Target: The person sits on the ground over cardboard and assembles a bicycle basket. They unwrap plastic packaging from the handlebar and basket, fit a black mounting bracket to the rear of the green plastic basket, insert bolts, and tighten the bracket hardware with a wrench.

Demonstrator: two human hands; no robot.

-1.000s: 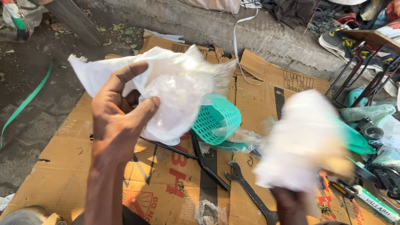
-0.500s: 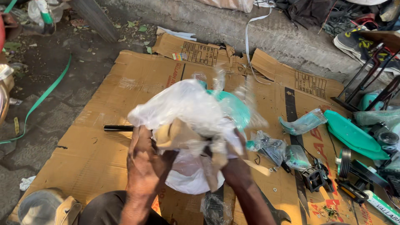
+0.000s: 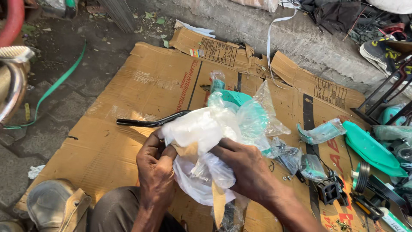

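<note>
- Here, nearest the camera, both hands work on one bundle (image 3: 201, 141) of white and clear plastic wrap held above the cardboard (image 3: 128, 129).
- The left hand (image 3: 156, 169) is curled shut at the bundle's near-left edge, thumb and fingers pinching a tan scrap of tape or paper (image 3: 185, 149) stuck to the wrap.
- The right hand (image 3: 244, 165) is closed over the bundle's near-right side, fingers pressing into the clear film and steadying it.
- Judging by how it lies, the unwrapping is only partly done: the film is loosened and bunched, a tan strip (image 3: 218, 202) hangs down below the hands, yet most of the contents are covered.
- Just beyond the fingers a teal part (image 3: 234, 98) shows through the open far end of the wrap, so what is inside is partly exposed.
- Left of the bundle, past the left hand, a black curved bar (image 3: 150, 121) lies on the cardboard.
- Right of the right hand sit small bagged parts (image 3: 287, 154) and a black pedal (image 3: 329, 189).
- Farther right lies a teal guard (image 3: 371, 148).
- Farthest off runs a concrete kerb (image 3: 300, 38).
</note>
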